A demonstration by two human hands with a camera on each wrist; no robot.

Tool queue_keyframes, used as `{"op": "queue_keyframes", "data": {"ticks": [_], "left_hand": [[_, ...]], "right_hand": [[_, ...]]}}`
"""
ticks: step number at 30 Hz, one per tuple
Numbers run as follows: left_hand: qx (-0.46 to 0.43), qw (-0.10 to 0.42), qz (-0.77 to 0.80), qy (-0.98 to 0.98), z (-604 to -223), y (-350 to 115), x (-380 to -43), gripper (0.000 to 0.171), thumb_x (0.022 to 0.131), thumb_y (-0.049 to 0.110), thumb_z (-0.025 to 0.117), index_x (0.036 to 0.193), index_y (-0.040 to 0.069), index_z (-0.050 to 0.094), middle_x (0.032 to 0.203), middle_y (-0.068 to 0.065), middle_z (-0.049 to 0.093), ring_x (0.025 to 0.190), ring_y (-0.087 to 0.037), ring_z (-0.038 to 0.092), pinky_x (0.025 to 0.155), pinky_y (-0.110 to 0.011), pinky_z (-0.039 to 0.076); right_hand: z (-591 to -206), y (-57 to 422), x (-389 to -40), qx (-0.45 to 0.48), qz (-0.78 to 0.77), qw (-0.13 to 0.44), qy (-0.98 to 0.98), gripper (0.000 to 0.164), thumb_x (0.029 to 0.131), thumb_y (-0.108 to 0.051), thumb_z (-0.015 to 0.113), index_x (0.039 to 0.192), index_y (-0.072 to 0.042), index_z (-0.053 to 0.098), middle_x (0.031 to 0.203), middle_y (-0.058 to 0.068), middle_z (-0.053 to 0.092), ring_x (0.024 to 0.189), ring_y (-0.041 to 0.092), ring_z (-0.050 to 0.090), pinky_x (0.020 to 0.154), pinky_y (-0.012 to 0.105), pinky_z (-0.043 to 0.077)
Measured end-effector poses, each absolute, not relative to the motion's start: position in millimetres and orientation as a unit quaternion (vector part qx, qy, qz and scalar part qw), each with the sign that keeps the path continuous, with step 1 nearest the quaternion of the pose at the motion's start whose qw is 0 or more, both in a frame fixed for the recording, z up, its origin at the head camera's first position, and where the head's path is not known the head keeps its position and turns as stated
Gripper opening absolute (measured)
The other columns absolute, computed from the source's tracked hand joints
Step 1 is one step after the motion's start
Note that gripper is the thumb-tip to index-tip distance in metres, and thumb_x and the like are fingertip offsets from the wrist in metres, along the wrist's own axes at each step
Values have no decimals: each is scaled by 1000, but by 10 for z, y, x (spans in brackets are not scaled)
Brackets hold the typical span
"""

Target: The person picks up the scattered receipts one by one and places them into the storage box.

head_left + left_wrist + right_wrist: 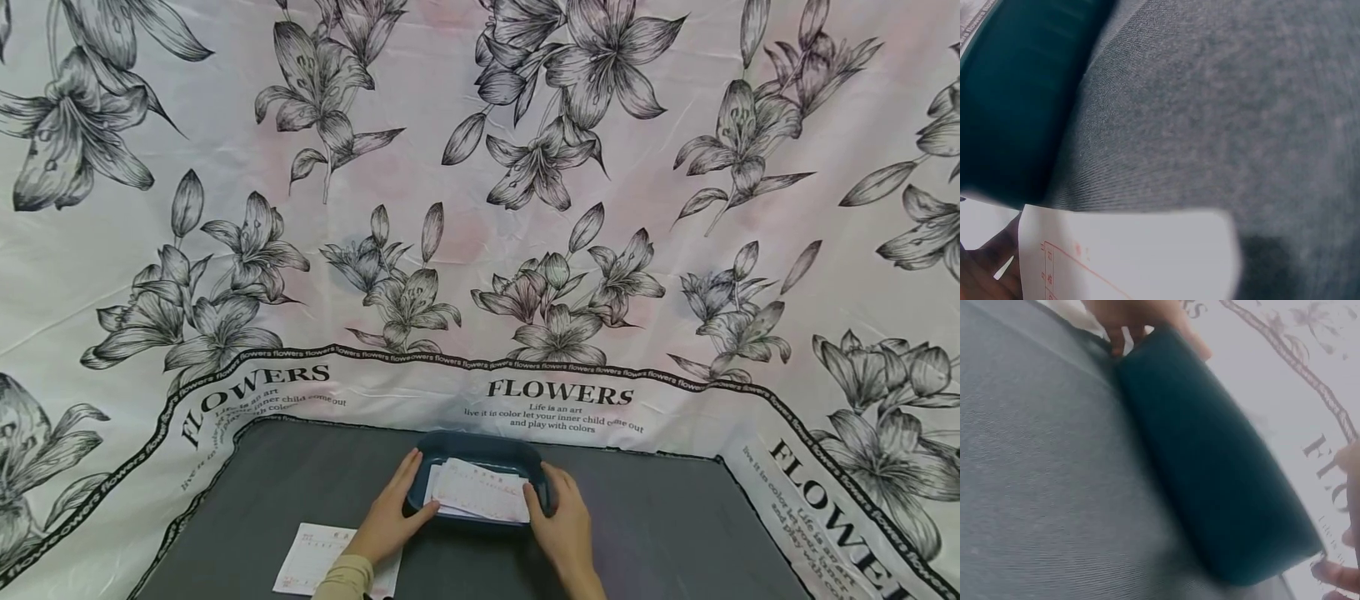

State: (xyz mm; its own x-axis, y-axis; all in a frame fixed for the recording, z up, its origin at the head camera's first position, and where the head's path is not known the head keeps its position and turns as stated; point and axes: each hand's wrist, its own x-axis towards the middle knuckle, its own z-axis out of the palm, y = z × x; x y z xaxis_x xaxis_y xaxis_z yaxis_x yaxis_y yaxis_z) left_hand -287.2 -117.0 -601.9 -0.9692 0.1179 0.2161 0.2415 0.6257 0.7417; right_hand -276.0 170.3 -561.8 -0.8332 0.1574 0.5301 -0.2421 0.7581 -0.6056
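A dark teal plastic basin (480, 442) is held at the far middle of the table, with a loose stack of white printed paper slips (480, 490) in it. My left hand (393, 508) grips its left end, thumb over the near rim. At the right end my right hand (558, 512) grips it, the thumb on the inner side by the slips. Much of the fingers is hidden behind the basin's ends. Under my left wrist lies a white sheet with red print (311, 554). In the right wrist view, the basin's outer wall (1210, 462) shows between both hands.
The grey cloth-covered table (675, 517) spreads to both sides. A white curtain (420, 400) with black flowers and lettering borders it at the back and sides, close behind the basin.
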Motion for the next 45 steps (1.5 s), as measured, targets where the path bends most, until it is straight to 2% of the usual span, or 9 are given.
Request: {"op": "queue_keyframes", "data": {"ticks": [3, 6, 11, 22, 26, 31, 34, 41, 45], "left_hand": [[-102, 74, -419, -899, -6017, -1168, -2877, 89, 89, 56, 67, 159, 24, 23, 166, 5, 16, 148, -29, 29, 112, -63, 30], [-102, 72, -418, -900, -6009, -1162, -2883, 89, 88, 56, 67, 159, 24, 23, 166, 6, 16, 148, -29, 29, 112, -63, 30], [-101, 69, -416, -901, -5991, -1144, -2890, 90, 88, 57, 66, 159, 24, 23, 166, 6, 16, 147, -31, 30, 111, -64, 31], [-94, 84, -391, -912, -6000, -1197, -2897, 91, 86, 61, 66, 158, 24, 25, 166, 1, 14, 141, -46, 35, 105, -71, 32], [-76, 102, -391, -911, -5958, -1249, -2859, 85, 87, 60, 66, 156, 24, 32, 164, -5, 23, 139, -44, 36, 104, -70, 35], [-69, 137, -401, -903, -5804, -1420, -2801, 71, 89, 58, 65, 146, 18, 50, 145, -5, 50, 132, -32, 45, 106, -60, 40], [-63, 136, -405, -902, -5726, -1585, -2755, 63, 90, 57, 65, 140, 19, 57, 132, 0, 59, 122, -25, 54, 101, -52, 45], [-14, 87, -382, -920, -5627, -2113, -2591, 48, 90, 48, 69, 126, 17, 67, 106, 4, 67, 100, -14, 63, 87, -43, 53], [25, 48, -362, -931, -5663, -2440, -2468, 53, 90, 47, 70, 128, 10, 65, 93, 3, 62, 87, -14, 58, 76, -39, 51]], "right_hand": [[-5730, 1718, -2739, 38, 364, 277, -888, 58, 88, -38, 75, 139, -15, 58, 139, 8, 57, 109, 26, 64, 81, 44, 55], [-5868, 1734, -2738, 44, 373, 251, -892, 68, 89, -41, 73, 147, -16, 48, 148, 10, 49, 133, 30, 49, 98, 54, 49], [-6023, 1736, -2719, 40, 369, 196, -908, 80, 89, -47, 71, 154, -16, 37, 160, 7, 33, 144, 30, 36, 108, 58, 38], [-6091, 1644, -2690, 31, 361, 218, -906, 80, 89, -47, 71, 153, -12, 38, 161, 5, 30, 140, 32, 42, 100, 61, 44], [-6084, 1629, -2675, 30, 351, 210, -912, 81, 89, -50, 70, 153, -12, 38, 162, 4, 29, 138, 33, 45, 97, 60, 47], [-6051, 1626, -2665, 20, 330, 195, -924, 83, 89, -55, 67, 154, -13, 36, 162, 2, 28, 132, 34, 51, 92, 57, 50], [-6027, 1624, -2662, 15, 327, 184, -927, 85, 88, -57, 66, 155, -13, 35, 163, 2, 27, 132, 34, 52, 92, 57, 50], [-5994, 1635, -2663, 9, 329, 170, -929, 86, 89, -59, 64, 155, -13, 34, 163, 2, 25, 136, 34, 47, 97, 59, 47], [-5983, 1637, -2660, 8, 333, 170, -927, 86, 89, -56, 66, 155, -13, 34, 163, 2, 26, 136, 34, 47, 99, 59, 46]]}}
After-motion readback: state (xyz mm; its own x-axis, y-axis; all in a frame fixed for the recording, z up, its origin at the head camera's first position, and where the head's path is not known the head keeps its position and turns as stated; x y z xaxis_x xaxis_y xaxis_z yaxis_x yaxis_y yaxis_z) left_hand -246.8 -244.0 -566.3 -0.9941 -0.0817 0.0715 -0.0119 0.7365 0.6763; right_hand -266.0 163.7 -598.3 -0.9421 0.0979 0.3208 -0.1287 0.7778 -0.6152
